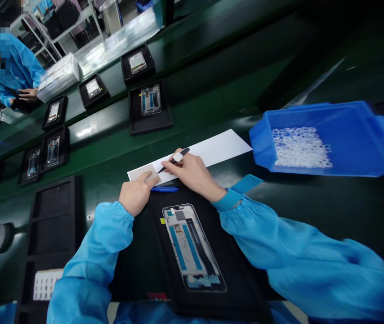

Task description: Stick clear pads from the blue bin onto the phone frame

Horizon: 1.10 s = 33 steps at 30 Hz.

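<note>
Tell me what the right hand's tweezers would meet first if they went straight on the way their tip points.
The right hand aims its tweezers down-left; the tip is almost on the small pad on the white sheet, beside the left hand fingertips. The pad probably comes first, though depth is unclear.

Beyond my fingertips [151,176] the sheet [219,148] lies flat, with open green belt past it. Right of the fingers, the blue bin [363,148] blocks passage. Behind them, pen [164,189] and phone frame [192,247] occupy the mat.

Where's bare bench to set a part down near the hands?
Bare green bench lies between the right hand, blue bin and right sleeve. Crowded: white sheet and phone frame by the left hand; black trays at left.
</note>
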Tool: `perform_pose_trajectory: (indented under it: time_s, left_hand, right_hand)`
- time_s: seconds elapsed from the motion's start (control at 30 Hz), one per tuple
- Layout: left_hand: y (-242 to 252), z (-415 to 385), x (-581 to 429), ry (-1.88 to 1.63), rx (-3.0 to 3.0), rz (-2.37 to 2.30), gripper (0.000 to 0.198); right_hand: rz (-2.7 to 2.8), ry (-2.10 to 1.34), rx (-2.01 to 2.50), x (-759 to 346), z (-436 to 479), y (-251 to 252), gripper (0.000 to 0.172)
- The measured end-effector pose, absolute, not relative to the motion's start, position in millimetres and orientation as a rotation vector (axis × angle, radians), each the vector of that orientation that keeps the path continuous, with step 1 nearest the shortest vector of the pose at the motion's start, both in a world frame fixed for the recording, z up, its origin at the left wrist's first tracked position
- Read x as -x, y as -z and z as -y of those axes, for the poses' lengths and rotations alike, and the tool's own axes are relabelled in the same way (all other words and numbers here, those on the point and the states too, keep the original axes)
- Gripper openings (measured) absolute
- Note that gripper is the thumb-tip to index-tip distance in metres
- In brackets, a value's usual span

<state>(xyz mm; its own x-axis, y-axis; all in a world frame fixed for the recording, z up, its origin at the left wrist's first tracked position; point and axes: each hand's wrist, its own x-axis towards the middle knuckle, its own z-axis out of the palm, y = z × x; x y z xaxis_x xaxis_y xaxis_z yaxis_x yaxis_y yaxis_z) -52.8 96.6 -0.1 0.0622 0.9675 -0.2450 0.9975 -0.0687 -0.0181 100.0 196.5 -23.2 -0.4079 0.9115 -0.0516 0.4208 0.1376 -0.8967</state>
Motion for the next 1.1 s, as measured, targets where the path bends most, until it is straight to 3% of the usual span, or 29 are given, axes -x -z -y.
perform_pose_trajectory:
  time_s: [0.43,0.93,1.1]
  left_hand:
    - [0.0,-96.3,52.0,0.245,-2.147,-2.036,0.047]
    - [-6.3,-97.8,50.1,0.294,-2.109,-2.073,0.050]
    - [-9.6,-95.2,55.6,-0.065,-2.017,-2.116,0.050]
  right_hand:
    - [1.916,-1.180,1.348,-97.9,-196.8,23.8,0.018]
    - [1.598,-1.395,1.215,-105.8,-202.2,26.2,0.013]
    - [1.394,-1.433,1.181,-150.7,-170.5,21.6,0.028]
